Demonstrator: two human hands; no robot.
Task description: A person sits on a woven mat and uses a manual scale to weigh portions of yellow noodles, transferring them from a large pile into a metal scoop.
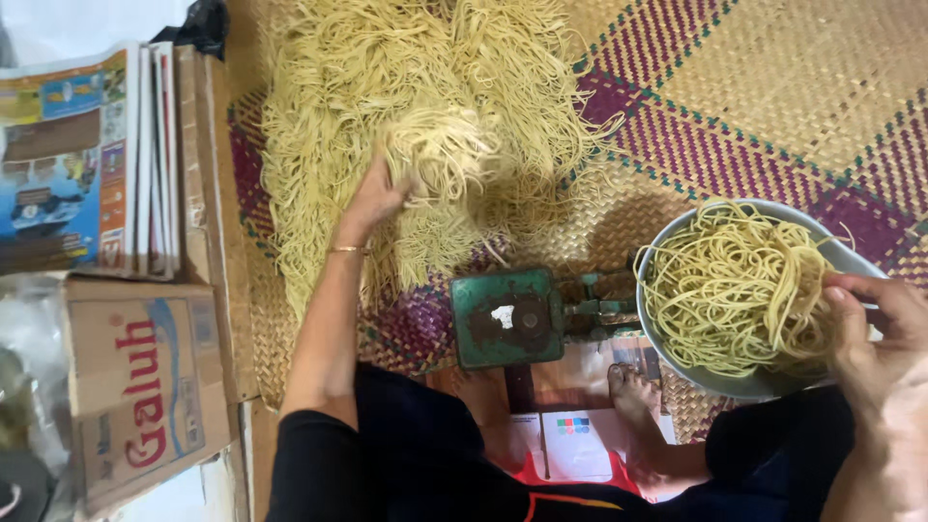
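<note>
Head view shows the left hand (372, 198) reaching out over a big loose heap of thin yellow noodles (406, 106) spread on a woven straw mat with purple and green bands (773, 106). Its fingers are closed around a tangled clump lifted just above the heap, with strands hanging from the grip back into the pile. The right hand (875, 338) rests on the near rim of a round grey metal bowl (677, 232), fingers curled over the edge and touching the noodles already coiled inside; whether it pinches any strands I cannot tell.

The bowl sits on the pan side of a green metal balance scale (507, 317), which lies between the two hands, on the mat.

Risks, as I judge them: the trailing strands beneath the left grip could snag the heap and drag extra noodles along, or break and drop onto the mat and the scale. Pressure from the right hand on the rim could tip the bowl or skew the weighing. A bare foot (633, 391) just below the bowl could be brushed by falling strands.
</note>
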